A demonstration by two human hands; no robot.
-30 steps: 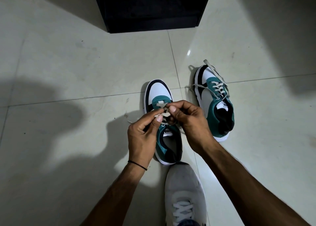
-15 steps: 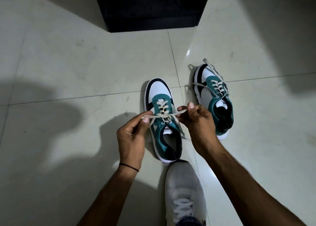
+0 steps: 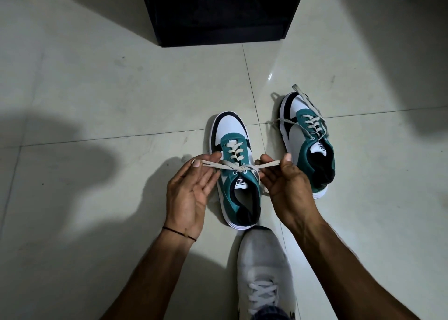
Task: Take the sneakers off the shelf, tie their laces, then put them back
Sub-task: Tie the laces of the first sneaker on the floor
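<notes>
The near teal-and-white sneaker [image 3: 230, 188] stands on the floor [image 3: 97, 89]. Its lace [image 3: 242, 168] is crossed into a first knot and pulled taut sideways, with no bow yet. The left hand [image 3: 191, 193] pinches one lace end between thumb and fingers, and the right hand [image 3: 286, 186] pinches the other. The second sneaker [image 3: 308, 135], just to the right, has loose laces. Neither is back on the black shelf [image 3: 218, 12].

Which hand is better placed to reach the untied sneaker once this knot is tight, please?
Probably the right: the right hand is beside the untied sneaker, while the left hand lies beyond the near sneaker. Both pinch its lace.
</notes>
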